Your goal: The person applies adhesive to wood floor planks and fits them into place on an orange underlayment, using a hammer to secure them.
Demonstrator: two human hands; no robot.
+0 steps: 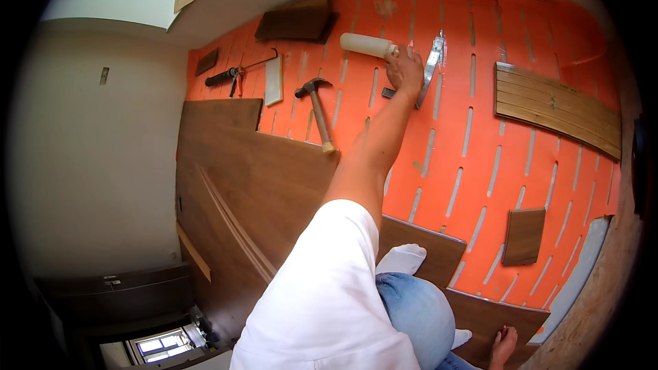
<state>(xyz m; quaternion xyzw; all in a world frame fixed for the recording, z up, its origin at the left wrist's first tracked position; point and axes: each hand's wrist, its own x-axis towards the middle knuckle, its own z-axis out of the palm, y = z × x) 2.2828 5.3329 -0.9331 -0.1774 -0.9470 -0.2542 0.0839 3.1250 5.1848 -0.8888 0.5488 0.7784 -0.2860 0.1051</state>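
Near the far edge of the orange slotted underlay sheet (476, 181): one white cylindrical bottle (365, 44) lies sideways, its narrow cap end directed to the right.

Left hand (406, 72): it is stretched far forward, and its fingers appear closed around the cap end of the bottle — the back of the hand hides a part of this grip.

Weight and feel of the bottle: I judge it light to medium, as the amount inside cannot be told. The wall is probably smooth plastic, slightly soft under pressure, and not fragile.

Place to take hold: the cap end offers a narrow neck for the fingers; the middle of the round body should balance better, although it could roll or slip.

Right hand (505, 344): low over the dark brown laid planks (219, 130), close to their near right corner, with fingers bent together; whether they pinch something small, I cannot tell.

Right of the bottle: a long silver metal bar (430, 72) lies just beside the left hand.

Left of the bottle: a claw hammer with dark head and brown handle (320, 116), its handle end at the edge of the planks; farther, a white flat rectangular block (273, 82) and a black caulking gun with red handle (221, 78).

Right edge of the underlay: a stack of light brown grooved boards (555, 106); nearer, one small brown rectangular board piece (524, 236).
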